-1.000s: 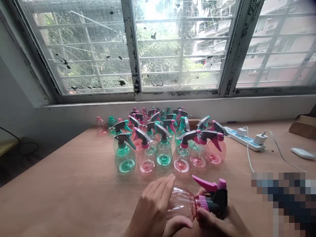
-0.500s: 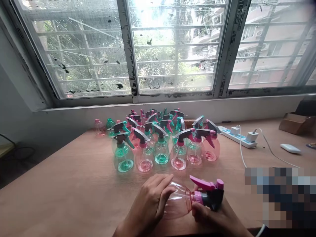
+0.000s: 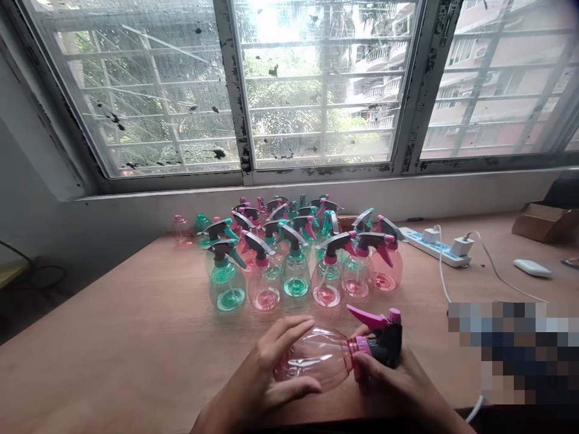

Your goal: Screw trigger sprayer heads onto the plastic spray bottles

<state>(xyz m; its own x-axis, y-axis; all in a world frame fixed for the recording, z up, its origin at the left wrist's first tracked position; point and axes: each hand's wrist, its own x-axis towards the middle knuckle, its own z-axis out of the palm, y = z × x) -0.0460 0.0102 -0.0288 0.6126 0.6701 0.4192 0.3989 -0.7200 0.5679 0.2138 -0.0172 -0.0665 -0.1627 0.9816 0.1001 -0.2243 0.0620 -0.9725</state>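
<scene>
Bottle (image 3: 316,357) is sideways at the table's (image 3: 136,337) front edge, long axis left-right, sprayer end on the right. Left hand (image 3: 265,377) cups its belly with loose fingers, right hand (image 3: 393,386) pinches the pink collar (image 3: 362,346).

A small home workshop: rows of spray bottles (image 3: 296,253) on a wooden table (image 3: 113,337) by a window (image 3: 316,84).

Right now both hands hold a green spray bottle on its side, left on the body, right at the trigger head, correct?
No: the head view shows the spray bottle is pink, not green; left hand on its body, right hand at its trigger head.
</scene>
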